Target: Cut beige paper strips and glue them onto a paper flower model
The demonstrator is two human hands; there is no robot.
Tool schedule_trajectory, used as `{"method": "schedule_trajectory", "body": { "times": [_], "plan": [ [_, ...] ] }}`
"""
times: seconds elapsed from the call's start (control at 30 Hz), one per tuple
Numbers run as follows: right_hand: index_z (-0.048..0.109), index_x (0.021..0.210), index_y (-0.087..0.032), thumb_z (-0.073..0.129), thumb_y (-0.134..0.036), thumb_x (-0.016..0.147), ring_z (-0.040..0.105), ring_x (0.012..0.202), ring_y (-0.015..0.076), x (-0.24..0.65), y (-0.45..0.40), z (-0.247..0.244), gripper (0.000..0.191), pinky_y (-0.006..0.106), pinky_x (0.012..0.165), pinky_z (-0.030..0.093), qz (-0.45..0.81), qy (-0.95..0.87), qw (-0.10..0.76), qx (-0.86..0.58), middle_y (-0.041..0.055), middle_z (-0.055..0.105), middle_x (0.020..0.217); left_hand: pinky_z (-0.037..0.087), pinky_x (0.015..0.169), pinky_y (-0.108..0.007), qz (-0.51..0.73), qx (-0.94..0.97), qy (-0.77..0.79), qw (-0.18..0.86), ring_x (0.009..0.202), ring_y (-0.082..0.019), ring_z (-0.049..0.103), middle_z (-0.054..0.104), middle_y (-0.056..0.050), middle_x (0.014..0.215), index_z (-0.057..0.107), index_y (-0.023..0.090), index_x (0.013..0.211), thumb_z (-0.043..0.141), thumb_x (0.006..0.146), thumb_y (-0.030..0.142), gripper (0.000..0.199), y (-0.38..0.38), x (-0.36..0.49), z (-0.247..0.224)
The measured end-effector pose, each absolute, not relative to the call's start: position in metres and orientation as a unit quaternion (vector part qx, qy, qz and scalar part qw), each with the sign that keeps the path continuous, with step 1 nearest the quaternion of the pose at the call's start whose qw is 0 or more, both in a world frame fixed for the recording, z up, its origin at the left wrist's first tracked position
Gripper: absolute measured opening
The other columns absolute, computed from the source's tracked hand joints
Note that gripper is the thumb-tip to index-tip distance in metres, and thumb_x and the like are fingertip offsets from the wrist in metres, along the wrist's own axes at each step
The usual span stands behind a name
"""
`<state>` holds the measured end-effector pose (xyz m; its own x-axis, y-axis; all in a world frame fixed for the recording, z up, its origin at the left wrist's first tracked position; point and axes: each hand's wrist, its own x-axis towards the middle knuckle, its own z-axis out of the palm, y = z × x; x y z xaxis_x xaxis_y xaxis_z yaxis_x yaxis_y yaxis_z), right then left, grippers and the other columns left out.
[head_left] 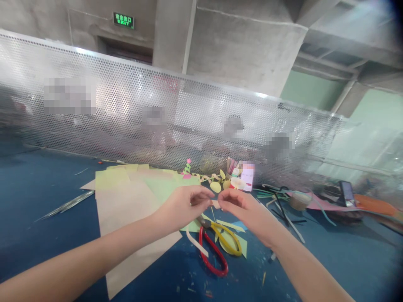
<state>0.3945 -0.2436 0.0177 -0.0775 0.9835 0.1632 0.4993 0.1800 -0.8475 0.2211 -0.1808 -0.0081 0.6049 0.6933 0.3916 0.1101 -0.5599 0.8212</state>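
In the head view, a small pale pinkish paper piece [215, 204] spans the gap between my two hands above the table. The fingertips of my left hand [189, 205] pinch its left end. Its right end is pinched by the thumb and fingers of my right hand [241, 205]. Below them lies a pair of scissors [206, 224] with one red and one yellow handle; the blades are partly hidden by my left hand. A curled cream paper strip [197, 243] touches the red handle. Green paper scraps [242, 245] lie around and under the yellow one.
Large paper sheets [126, 235] cover the table's left middle. Behind my hands stand a small paper tree [187, 168], yellow paper leaves [215, 187] and a white-and-pink card [247, 177]. Strips [288, 218] and a phone [346, 193] are at right. A perforated metal divider [195, 109] crosses behind.
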Motion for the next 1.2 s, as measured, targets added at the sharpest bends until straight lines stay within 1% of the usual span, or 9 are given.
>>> {"method": "schedule_trajectory", "body": {
  "times": [0.13,0.33,0.5,0.6,0.7,0.87,0.97,1.1,1.2],
  "plan": [
    [0.055,0.078,-0.018,0.055,-0.03,0.082,0.05,0.068,0.0101,0.397,-0.244,0.017,0.012,0.023,0.067,0.04,0.329,-0.668,0.378,-0.55,-0.0032,0.054,0.071,0.049,0.07,-0.025,0.351,0.807,0.238,0.41,0.079,-0.015,0.065,0.071,-0.003,0.088,0.063,0.019,0.095,0.051,0.08,0.023,0.02,-0.18,0.221,-0.007],
    [0.057,0.08,-0.017,0.056,-0.029,0.081,0.055,0.07,0.0113,0.398,-0.244,0.017,0.012,0.026,0.071,0.044,0.343,-0.669,0.351,-0.557,-0.0011,0.058,0.074,0.047,0.063,-0.024,0.322,0.839,0.273,0.343,0.071,-0.014,0.063,0.071,-0.001,0.085,0.066,0.023,0.094,0.052,0.077,0.022,0.022,-0.179,0.22,-0.01],
    [0.058,0.08,-0.017,0.058,-0.029,0.08,0.056,0.069,0.0111,0.397,-0.244,0.017,0.012,0.026,0.07,0.046,0.34,-0.667,0.351,-0.562,-0.0009,0.058,0.073,0.043,0.054,-0.022,0.32,0.837,0.292,0.334,0.058,-0.012,0.057,0.071,-0.001,0.081,0.067,0.022,0.091,0.056,0.076,0.037,0.024,-0.183,0.22,-0.007],
    [0.058,0.08,-0.017,0.058,-0.031,0.08,0.058,0.071,0.0112,0.398,-0.244,0.016,0.015,0.027,0.073,0.047,0.366,-0.659,0.355,-0.554,-0.0007,0.058,0.074,0.04,0.051,-0.022,0.311,0.834,0.295,0.348,0.054,-0.01,0.054,0.071,-0.001,0.084,0.066,0.022,0.091,0.057,0.075,0.039,0.026,-0.183,0.22,-0.006],
    [0.058,0.078,-0.017,0.06,-0.034,0.079,0.059,0.071,0.0115,0.399,-0.244,0.016,0.017,0.028,0.074,0.048,0.391,-0.653,0.344,-0.551,-0.0009,0.058,0.072,0.042,0.053,-0.022,0.296,0.833,0.283,0.372,0.055,-0.011,0.057,0.071,-0.002,0.085,0.065,0.022,0.094,0.056,0.076,0.036,0.025,-0.182,0.219,-0.008],
    [0.058,0.079,-0.017,0.06,-0.035,0.079,0.059,0.069,0.0109,0.401,-0.245,0.016,0.018,0.026,0.07,0.047,0.427,-0.649,0.337,-0.532,-0.0006,0.061,0.07,0.046,0.07,-0.027,0.241,0.799,0.238,0.496,0.075,-0.017,0.064,0.071,-0.004,0.083,0.063,0.02,0.099,0.062,0.073,0.034,0.03,-0.178,0.217,-0.003],
    [0.059,0.08,-0.017,0.061,-0.034,0.08,0.058,0.07,0.0091,0.403,-0.246,0.016,0.017,0.023,0.069,0.046,0.468,-0.631,0.343,-0.515,-0.0003,0.062,0.075,0.043,0.061,-0.023,0.208,0.765,0.238,0.561,0.07,-0.013,0.062,0.072,-0.004,0.081,0.063,0.02,0.098,0.061,0.074,0.035,0.029,-0.176,0.214,0.002],
    [0.059,0.079,-0.016,0.064,-0.032,0.078,0.054,0.067,0.0061,0.403,-0.246,0.014,0.017,0.019,0.067,0.044,0.505,-0.599,0.36,-0.507,-0.0019,0.059,0.073,0.026,0.044,-0.019,0.19,0.751,0.254,0.578,0.046,-0.005,0.042,0.071,-0.004,0.08,0.063,0.018,0.095,0.061,0.074,0.035,0.027,-0.175,0.211,0.005],
    [0.059,0.079,-0.015,0.067,-0.032,0.075,0.055,0.067,0.0061,0.403,-0.245,0.015,0.019,0.018,0.066,0.044,0.527,-0.573,0.357,-0.517,-0.0015,0.06,0.073,0.035,0.051,-0.02,0.189,0.743,0.24,0.596,0.053,-0.007,0.05,0.07,-0.005,0.08,0.062,0.017,0.094,0.063,0.072,0.03,0.025,-0.173,0.211,0.004]
  ]
}}
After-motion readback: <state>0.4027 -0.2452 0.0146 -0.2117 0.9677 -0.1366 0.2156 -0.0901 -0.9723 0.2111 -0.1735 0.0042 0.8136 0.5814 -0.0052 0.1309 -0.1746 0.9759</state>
